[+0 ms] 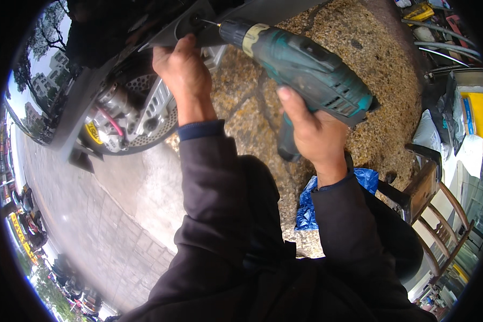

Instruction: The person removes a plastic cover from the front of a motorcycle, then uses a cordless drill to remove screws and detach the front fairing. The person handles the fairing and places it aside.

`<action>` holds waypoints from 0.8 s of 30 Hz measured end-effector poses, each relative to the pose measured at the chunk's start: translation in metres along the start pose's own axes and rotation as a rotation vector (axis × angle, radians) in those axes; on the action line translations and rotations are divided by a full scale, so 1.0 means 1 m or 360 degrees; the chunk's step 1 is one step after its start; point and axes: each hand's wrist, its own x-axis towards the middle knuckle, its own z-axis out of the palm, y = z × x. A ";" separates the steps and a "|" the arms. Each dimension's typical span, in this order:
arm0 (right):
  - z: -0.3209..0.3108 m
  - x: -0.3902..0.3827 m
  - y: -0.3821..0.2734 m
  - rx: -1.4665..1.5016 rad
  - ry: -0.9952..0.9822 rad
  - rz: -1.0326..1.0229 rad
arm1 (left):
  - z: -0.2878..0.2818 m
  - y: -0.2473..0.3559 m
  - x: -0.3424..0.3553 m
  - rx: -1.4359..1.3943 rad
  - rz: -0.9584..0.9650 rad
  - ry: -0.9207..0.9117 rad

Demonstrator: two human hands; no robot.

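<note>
My right hand (319,129) is wrapped round the grip of a teal and black power drill (311,67), its thumb up along the side of the body. The drill lies tilted, chuck (239,33) to the upper left, and a thin bit (208,22) sticks out toward a round recess in a dark vehicle panel (169,35). Whether the tip touches the panel I cannot tell. Just below that recess, my left hand (185,70) has its fingers curled against the panel's lower edge, thumb beside the recess. Part of those fingers is hidden behind the panel.
Below the panel is a wheel with a perforated brake disc (139,83) and silver metal parts. Blue plastic (307,206) lies by my right forearm. To the right stand a wooden chair (421,188) and a clutter of cables and bags. Paving (86,214) stretches away left.
</note>
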 end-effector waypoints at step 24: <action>0.008 -0.003 0.012 0.0045 0.0023 -0.0252 | -0.002 0.000 0.001 -0.0018 0.0011 -0.0010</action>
